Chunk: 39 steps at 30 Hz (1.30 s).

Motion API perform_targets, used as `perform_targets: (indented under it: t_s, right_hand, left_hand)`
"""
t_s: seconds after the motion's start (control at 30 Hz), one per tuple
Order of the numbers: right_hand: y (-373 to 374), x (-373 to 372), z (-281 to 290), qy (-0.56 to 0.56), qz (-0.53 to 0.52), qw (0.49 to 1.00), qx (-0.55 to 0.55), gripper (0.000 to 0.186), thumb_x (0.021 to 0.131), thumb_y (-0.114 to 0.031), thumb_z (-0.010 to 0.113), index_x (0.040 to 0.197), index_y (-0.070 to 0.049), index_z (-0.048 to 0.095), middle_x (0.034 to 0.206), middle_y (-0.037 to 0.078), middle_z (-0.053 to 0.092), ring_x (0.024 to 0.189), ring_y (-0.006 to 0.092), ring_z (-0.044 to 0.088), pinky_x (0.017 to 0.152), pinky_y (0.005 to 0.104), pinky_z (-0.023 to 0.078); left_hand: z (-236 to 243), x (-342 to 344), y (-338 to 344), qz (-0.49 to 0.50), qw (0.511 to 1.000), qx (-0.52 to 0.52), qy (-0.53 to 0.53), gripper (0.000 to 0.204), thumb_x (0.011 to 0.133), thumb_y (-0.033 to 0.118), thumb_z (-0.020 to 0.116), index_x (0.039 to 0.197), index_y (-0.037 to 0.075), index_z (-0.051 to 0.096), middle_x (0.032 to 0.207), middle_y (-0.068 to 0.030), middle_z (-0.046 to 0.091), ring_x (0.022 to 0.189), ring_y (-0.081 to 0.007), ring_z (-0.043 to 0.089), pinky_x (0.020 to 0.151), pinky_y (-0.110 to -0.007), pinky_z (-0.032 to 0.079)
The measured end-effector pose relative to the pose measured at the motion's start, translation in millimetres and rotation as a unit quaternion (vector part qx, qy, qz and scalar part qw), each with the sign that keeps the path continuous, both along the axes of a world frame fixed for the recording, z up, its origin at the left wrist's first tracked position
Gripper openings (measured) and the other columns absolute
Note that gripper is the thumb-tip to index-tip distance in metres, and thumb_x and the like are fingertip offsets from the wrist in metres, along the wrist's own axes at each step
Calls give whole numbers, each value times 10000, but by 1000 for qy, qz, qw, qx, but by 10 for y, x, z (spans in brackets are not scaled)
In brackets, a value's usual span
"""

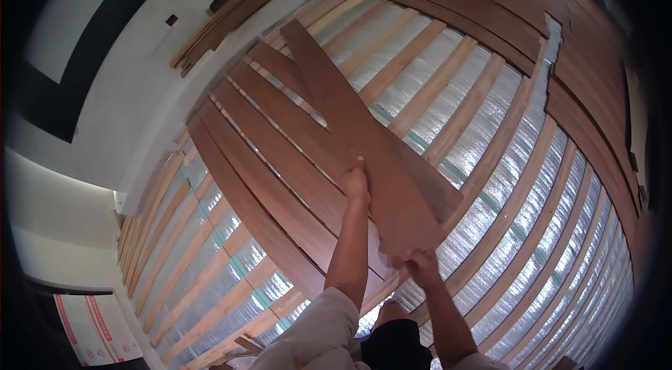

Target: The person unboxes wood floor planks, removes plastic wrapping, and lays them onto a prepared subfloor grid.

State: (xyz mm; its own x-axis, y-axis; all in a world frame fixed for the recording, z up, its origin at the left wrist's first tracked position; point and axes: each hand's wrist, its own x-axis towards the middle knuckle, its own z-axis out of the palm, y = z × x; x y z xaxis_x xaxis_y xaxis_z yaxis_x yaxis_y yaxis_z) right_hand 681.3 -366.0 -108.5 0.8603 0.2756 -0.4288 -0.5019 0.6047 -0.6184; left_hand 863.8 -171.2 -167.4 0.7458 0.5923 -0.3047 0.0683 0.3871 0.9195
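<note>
The long brown plank (381, 160) slants across this half-built floor, over other loose planks (276, 149); whether it touches them I can't tell. Its left edge sits in the person's left hand (356, 181), partway along, thumb on top and the rest of that grip closed round the edge, fingers mostly hidden. The right hand (421, 266) has the near end, fingers curled on it; most of the plank stretches away beyond both hands. Around them run pale wooden battens (435, 83) over silvery foil (513, 160).
</note>
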Motion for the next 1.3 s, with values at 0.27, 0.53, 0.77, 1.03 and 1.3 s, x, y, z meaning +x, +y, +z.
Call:
perform_targets:
  t_s: [0.27,0.53,0.77,1.03,1.3]
  right_hand:
    - [-1410,1451,-948,-33,-102,987,-116,558,924,-239,575,1365,27,361,1303,108,513,1163,226,535,996,363,439]
    - [-2534,2473,-1997,96,52,798,-593,587,895,-450,576,899,134,634,775,178,659,618,237,672,476,312,539]
    - [-2079,2740,-1710,93,243,663,-702,634,914,-518,479,935,93,645,780,242,659,627,299,679,579,377,557]
    - [-2602,2642,-2776,-161,96,438,-879,379,900,-386,541,926,-25,654,819,224,629,744,377,633,635,490,501]
    - [-1554,-355,-2652,-129,72,644,-751,297,896,-274,555,995,6,562,857,259,609,815,451,597,702,514,466]
  left_hand:
    - [-1092,-195,535,-380,778,481,135,418,865,370,626,1022,-18,610,827,-115,662,840,-287,632,800,-472,507]
    - [-1353,-932,325,-437,561,633,305,1240,571,457,833,1458,-55,133,1501,-337,60,1399,-482,87,1152,-489,135]
    - [-1404,-922,340,-456,502,643,356,1174,639,438,756,1456,-79,90,1497,-353,55,1412,-473,36,1156,-493,62]
    - [-1322,-886,272,-464,496,656,330,1272,589,492,813,1464,-68,79,1503,-349,28,1408,-485,50,1154,-506,89]
    - [-1469,-1205,899,-472,564,645,204,871,751,435,686,1413,-9,334,1508,-200,233,1360,-424,261,1122,-458,246]
